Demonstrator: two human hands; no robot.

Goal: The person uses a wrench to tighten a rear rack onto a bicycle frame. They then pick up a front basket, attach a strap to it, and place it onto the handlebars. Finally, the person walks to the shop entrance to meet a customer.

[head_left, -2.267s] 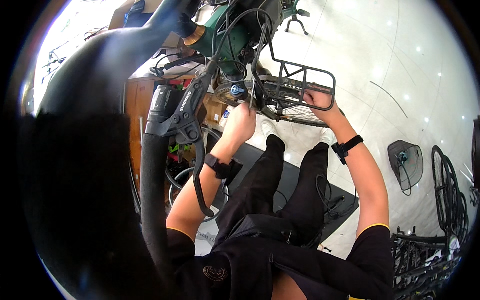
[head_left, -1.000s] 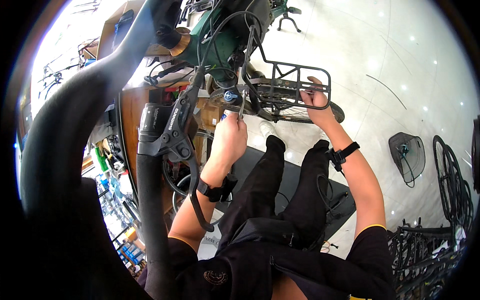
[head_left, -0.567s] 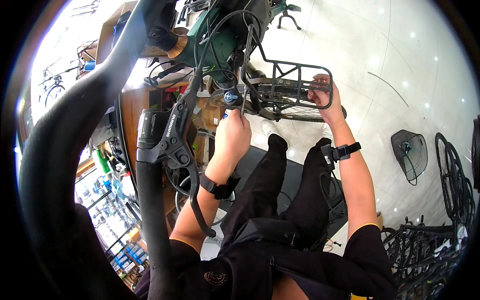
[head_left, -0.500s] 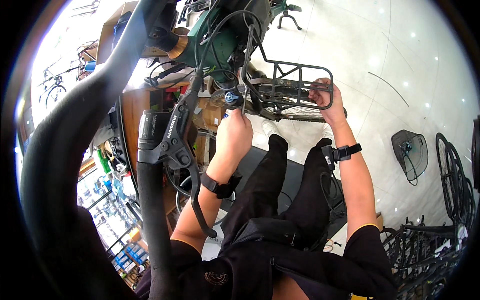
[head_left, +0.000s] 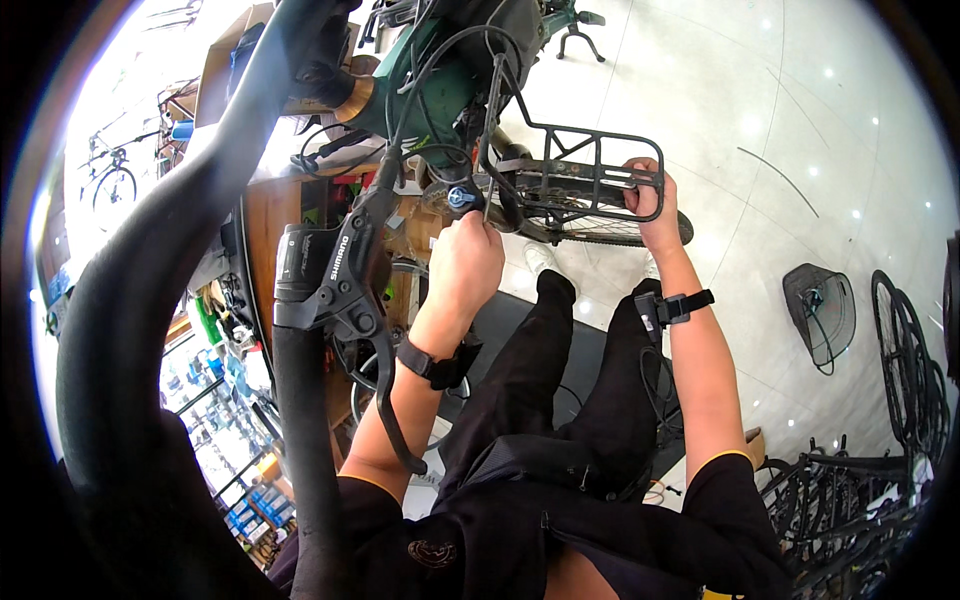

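Note:
A bicycle with a green frame stands before me, its front end turned toward my right. A black tubular rack reaches out over the wheel's tyre. My right hand is closed around the rack's outer end, its fingers partly hidden by the tubes. Close to the round black cap with a blue mark, my left hand is closed, knuckles up. What its fingertips hold is hidden. A brake lever hangs from the handlebar at the left, left of my left forearm.
Cables loop around the bicycle's front. A wooden bench with cluttered goods lies behind the handlebar. On the tiled floor at right are a dark mesh basket, a thin loose strip and a stack of black bicycle parts.
The rack's outer end and my right hand have shifted slightly. More of the tyre shows to the right of my right wrist. My left hand stays almost in place.

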